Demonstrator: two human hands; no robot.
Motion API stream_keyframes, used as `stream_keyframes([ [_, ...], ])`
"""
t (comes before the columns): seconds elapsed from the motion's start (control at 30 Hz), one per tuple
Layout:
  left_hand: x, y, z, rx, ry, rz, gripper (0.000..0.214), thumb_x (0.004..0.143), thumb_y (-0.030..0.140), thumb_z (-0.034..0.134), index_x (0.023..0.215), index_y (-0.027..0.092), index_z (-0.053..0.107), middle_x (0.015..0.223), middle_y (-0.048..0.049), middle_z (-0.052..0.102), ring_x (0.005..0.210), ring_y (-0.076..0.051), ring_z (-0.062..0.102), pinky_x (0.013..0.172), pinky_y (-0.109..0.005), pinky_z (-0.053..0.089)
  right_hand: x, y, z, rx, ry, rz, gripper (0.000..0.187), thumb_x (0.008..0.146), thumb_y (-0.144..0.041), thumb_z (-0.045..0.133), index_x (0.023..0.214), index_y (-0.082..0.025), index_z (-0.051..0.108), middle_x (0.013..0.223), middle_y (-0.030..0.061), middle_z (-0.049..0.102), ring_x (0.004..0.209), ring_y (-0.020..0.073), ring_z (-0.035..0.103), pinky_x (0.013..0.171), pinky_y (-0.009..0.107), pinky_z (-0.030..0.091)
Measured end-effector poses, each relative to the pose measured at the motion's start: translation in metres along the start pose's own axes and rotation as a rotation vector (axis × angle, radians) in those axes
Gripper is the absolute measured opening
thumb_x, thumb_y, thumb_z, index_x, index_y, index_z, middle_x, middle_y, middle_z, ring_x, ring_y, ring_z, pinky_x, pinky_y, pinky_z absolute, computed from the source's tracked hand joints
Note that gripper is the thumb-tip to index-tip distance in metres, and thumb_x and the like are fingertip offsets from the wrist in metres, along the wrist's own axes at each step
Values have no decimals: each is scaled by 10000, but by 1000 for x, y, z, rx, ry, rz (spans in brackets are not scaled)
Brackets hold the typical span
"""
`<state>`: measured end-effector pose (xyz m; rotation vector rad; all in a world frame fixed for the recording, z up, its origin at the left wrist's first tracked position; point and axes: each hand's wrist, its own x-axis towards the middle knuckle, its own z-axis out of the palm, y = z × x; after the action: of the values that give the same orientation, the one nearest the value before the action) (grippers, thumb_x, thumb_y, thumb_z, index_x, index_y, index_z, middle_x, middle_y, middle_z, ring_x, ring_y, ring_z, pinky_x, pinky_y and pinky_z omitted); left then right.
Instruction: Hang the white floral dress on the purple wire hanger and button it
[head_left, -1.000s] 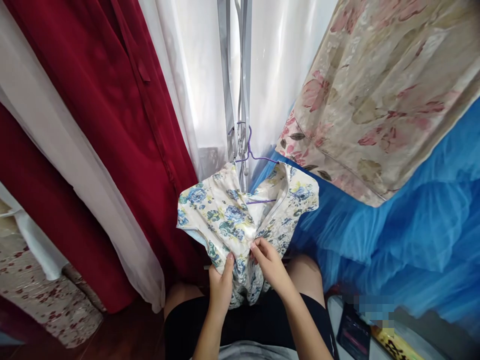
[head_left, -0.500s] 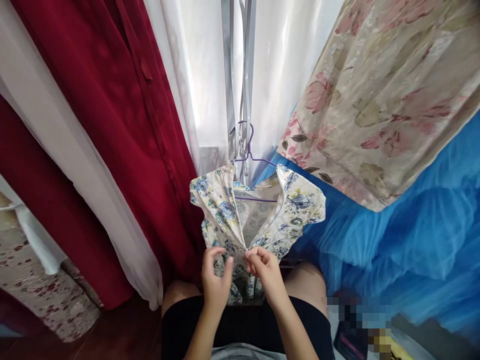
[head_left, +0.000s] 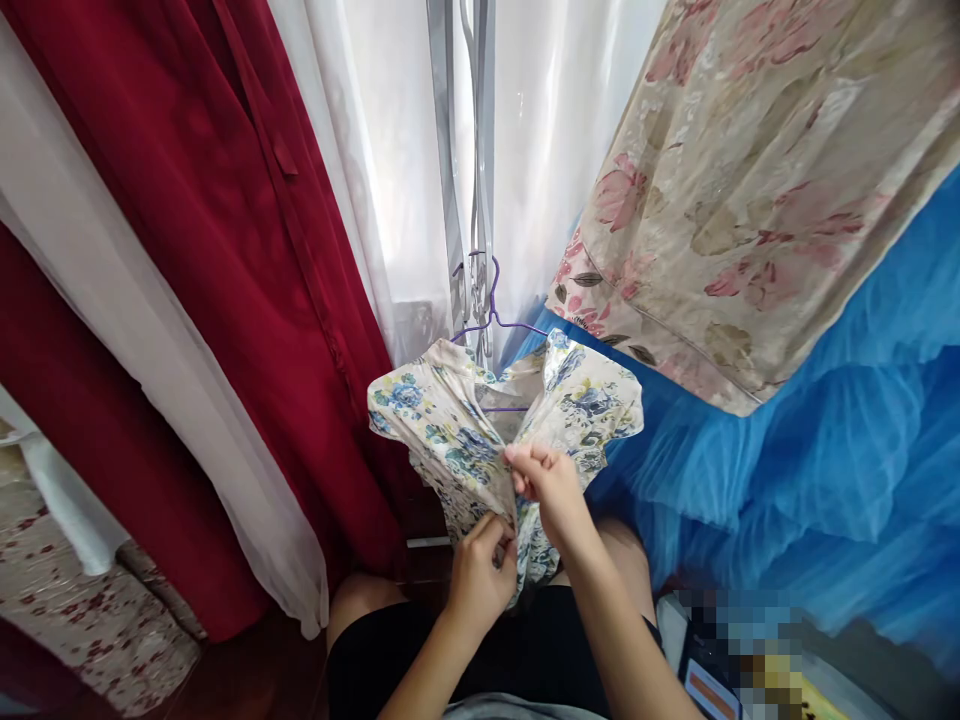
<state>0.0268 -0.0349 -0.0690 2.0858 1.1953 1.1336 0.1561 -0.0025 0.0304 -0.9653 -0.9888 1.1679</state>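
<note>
A white dress (head_left: pixel 442 410) with blue floral print hangs from a purple hanger (head_left: pixel 517 325) in front of my lap. Its V-shaped opening faces me, with zipper edges along both sides. My right hand (head_left: pixel 551 485) is closed in a pinch at the bottom of the V, on the zipper; the pull itself is hidden by the fingertips. Lower down, my left hand (head_left: pixel 484 570) pinches the dress's fabric beside the closed seam. The hanger's hook is up among hanging grey straps (head_left: pixel 480 150).
Dark red curtains (head_left: pixel 195 200) and a whitish one (head_left: pixel 150 300) hang at left. White cloth (head_left: pixel 390 120) hangs behind the straps. On the right are a beige floral cloth (head_left: pixel 712 220) and blue ruffled fabric (head_left: pixel 780 460). A phone-like object (head_left: pixel 709 690) lies low at right.
My right hand has moved up along the opening, and the V is shorter. My left hand, apart and open before, has moved right and closed on the fabric.
</note>
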Motion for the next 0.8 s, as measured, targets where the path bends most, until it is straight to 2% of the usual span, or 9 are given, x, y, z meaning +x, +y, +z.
stream_keyframes([
  [0.13, 6, 22, -4, 205, -151, -9, 167, 848, 85, 503, 836, 217, 604, 888, -59, 639, 766, -204, 620, 683, -290, 411, 46, -50, 19, 5, -24, -119, 336, 739, -402, 774, 550, -174, 615, 449, -26, 498, 405, 71, 300, 423, 259, 176],
  [0.23, 14, 31, -3, 355, -273, -32, 240, 796, 51, 516, 900, 218, 653, 941, -76, 666, 787, -230, 648, 682, -308, 403, 66, -75, 34, 46, -23, -179, 314, 722, -395, 771, 556, -176, 619, 455, -30, 495, 403, 69, 302, 416, 254, 192],
  [0.33, 20, 29, -5, 420, -393, -38, 281, 732, 15, 547, 890, 213, 668, 930, -72, 685, 766, -237, 655, 667, -310, 397, 70, -82, 41, 70, -14, -227, 307, 745, -402, 758, 589, -171, 631, 468, -33, 503, 417, 71, 328, 425, 246, 235],
  [0.43, 30, 22, -22, 316, -432, 13, 202, 721, 40, 616, 803, 216, 674, 804, -45, 687, 731, -230, 652, 653, -301, 412, 65, -78, 38, 94, -22, -225, 269, 767, -409, 746, 679, -171, 656, 480, -40, 519, 425, 76, 357, 434, 238, 259],
  [0.5, 46, 21, -42, 162, -363, 56, 128, 765, 98, 650, 761, 220, 685, 738, -35, 684, 701, -217, 649, 643, -294, 437, 60, -75, 34, 100, -24, -247, 244, 784, -410, 736, 741, -180, 667, 478, -47, 521, 426, 83, 377, 439, 235, 270],
  [0.53, 57, 24, -54, 83, -281, 74, 107, 800, 129, 650, 779, 223, 697, 734, -34, 690, 688, -208, 648, 636, -290, 451, 57, -73, 32, 96, -27, -261, 233, 794, -407, 728, 764, -183, 672, 474, -49, 521, 425, 86, 383, 442, 234, 276],
  [0.67, 111, 51, -101, -91, 202, 188, 219, 926, 217, 607, 1132, 233, 679, 803, -24, 703, 694, -177, 652, 678, -290, 505, 47, -73, 30, 64, -29, -314, 212, 831, -393, 691, 778, -189, 667, 464, -51, 519, 418, 86, 378, 448, 235, 282],
  [0.73, 134, 70, -117, -104, 264, 283, 337, 958, 234, 588, 1294, 239, 614, 844, -20, 701, 721, -168, 656, 706, -291, 515, 43, -74, 31, 52, -21, -335, 215, 842, -393, 683, 767, -194, 650, 463, -54, 511, 418, 86, 373, 450, 237, 283],
  [0.8, 151, 86, -124, -54, 212, 365, 300, 975, 241, 573, 1269, 235, 636, 891, -24, 709, 755, -160, 659, 716, -284, 509, 41, -73, 31, 47, -17, -352, 223, 853, -401, 679, 769, -198, 637, 469, -57, 508, 420, 85, 368, 452, 238, 282],
])
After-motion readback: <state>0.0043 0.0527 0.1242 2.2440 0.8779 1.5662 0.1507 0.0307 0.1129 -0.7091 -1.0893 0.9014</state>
